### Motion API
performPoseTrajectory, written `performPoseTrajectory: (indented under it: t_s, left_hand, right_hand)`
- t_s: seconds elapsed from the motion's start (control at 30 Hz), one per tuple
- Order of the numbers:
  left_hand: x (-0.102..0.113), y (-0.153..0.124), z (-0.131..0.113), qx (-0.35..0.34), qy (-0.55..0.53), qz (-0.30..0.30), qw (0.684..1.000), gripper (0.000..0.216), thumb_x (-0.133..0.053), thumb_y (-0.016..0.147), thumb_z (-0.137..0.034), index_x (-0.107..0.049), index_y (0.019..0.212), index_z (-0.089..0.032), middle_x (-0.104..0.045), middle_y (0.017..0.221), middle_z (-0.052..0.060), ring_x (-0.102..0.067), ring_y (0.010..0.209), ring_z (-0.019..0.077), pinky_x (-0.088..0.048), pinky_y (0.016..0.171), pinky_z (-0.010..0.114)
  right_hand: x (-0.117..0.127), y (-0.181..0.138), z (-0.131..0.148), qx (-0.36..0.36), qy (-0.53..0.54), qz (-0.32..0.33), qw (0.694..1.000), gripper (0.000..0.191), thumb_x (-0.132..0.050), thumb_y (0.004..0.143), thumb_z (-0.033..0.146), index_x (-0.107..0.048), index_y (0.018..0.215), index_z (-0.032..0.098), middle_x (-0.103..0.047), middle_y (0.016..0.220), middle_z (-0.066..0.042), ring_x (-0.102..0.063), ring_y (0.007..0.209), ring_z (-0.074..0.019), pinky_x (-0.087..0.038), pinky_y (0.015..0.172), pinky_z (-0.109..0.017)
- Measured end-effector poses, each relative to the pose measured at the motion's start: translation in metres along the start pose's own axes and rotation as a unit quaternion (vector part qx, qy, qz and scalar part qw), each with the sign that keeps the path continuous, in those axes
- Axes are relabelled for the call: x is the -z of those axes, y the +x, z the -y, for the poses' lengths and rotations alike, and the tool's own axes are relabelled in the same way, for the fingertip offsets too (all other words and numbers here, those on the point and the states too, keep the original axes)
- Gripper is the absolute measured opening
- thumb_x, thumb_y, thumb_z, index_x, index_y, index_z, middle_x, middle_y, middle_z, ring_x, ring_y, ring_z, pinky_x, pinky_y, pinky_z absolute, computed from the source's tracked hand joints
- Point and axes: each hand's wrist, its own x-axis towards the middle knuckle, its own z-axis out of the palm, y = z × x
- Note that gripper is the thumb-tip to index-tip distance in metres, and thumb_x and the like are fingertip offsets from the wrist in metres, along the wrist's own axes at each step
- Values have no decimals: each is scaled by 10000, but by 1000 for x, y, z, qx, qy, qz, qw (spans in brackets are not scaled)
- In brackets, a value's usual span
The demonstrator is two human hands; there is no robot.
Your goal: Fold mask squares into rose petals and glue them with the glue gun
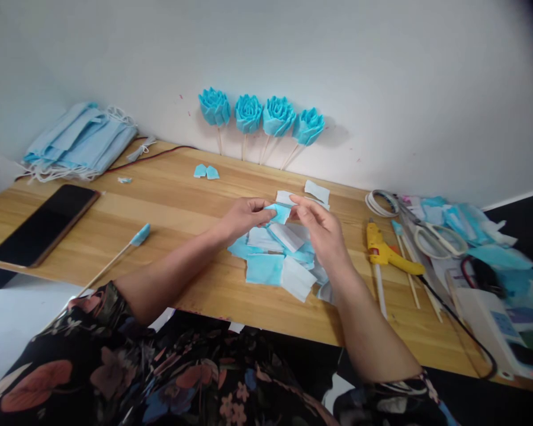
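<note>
My left hand (244, 217) and my right hand (320, 231) meet over the middle of the wooden table (169, 213), both pinching one small blue fabric piece (279, 212) between the fingertips. Right under the hands lies a pile of cut blue and white fabric squares (278, 260). Several finished blue fabric roses on sticks (262, 115) lean against the wall behind.
A black phone (44, 223) lies at the left, with a stack of blue face masks (77, 142) behind it. A stick with a blue tip (119, 254) lies near the front edge. At the right are a yellow glue gun (384, 251), scissors (435, 236), sticks and blue scraps.
</note>
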Motion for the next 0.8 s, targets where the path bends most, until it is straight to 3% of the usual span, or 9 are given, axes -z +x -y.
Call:
performPoseTrajectory:
  t_s: [0.13,0.4,0.53,0.8]
  left_hand:
    - [0,1,3,4,-14,1,1000,245,-695,738,-393,-630,718,-157,-523,594,-31,-450,569,92,-347,558,236]
    - [2,6,10,-26,-60,-23,998,329,-731,746,-456,-619,674,-156,-532,585,-16,-466,571,95,-368,584,252]
    - [0,5,8,-38,-51,-12,998,399,-686,783,-524,-587,652,-160,-534,604,-8,-481,592,104,-381,602,262]
    - [-3,2,9,-28,-39,44,998,293,-721,729,-404,-552,712,-165,-485,632,-35,-425,589,89,-310,569,243]
  right_hand:
    - [-1,0,-4,-10,-9,39,999,401,-722,827,384,-669,1214,293,-683,928,-3,-634,869,-178,-526,873,-386]
    - [-8,-4,3,-15,-32,94,995,488,-667,831,292,-590,1313,272,-652,844,10,-607,785,-168,-505,796,-366]
    - [-10,-4,3,-6,-18,56,998,490,-669,825,291,-586,1308,270,-634,824,17,-595,775,-165,-504,804,-371]
    - [-10,-4,3,-5,3,9,1000,374,-641,865,320,-651,1236,278,-676,895,-3,-629,850,-174,-521,852,-377]
